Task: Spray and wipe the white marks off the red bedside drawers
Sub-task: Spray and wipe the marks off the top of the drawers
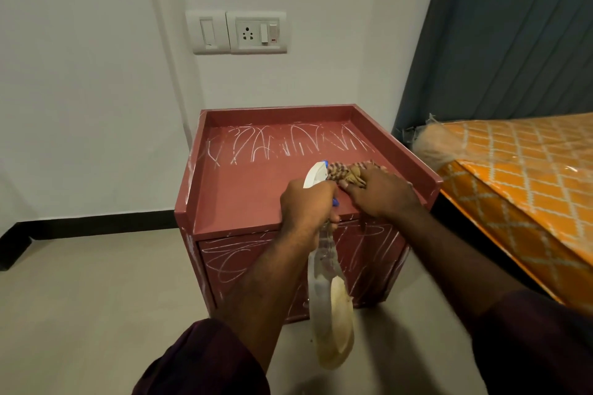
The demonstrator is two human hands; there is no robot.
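At the centre of the frame, the red bedside drawers point(250, 192) stood against the wall with white marks point(288, 141) scrawled across the back of the top and over the front. My left hand point(308, 205) was wrapped round the neck of the spray bottle point(324, 282), and my right hand point(382, 194) clutched the bunched cloth point(353, 171) against the top's right side. I judged the bottle light, thin plastic, only part full and likely slick when wet, so best held at the neck under the trigger; the cloth seemed soft and limp, best balled in the palm.
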